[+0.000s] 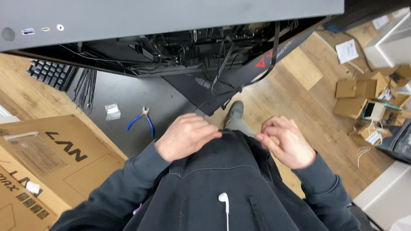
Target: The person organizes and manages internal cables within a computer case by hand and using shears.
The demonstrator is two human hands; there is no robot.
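Observation:
I look straight down my dark sweatshirt. My left hand [185, 136] hovers at chest height, back up, fingers curled inward; whether it pinches anything is hidden. My right hand [286, 141] is beside it, fingers bent with the tips together; something small may be between them, too small to tell. Both hands sit in front of an open dark computer case [127, 17] full of black cables [216, 61]. A white earbud [223, 198] dangles on my chest.
Blue-handled cutters [143, 118] and a small clear bag [112, 111] lie on the dark mat. A bundle of black cable ties [84, 88] and a keyboard [50, 73] are at left. A large cardboard box [40, 160] fills the lower left. Small cardboard boxes [365, 96] litter the wooden floor at right.

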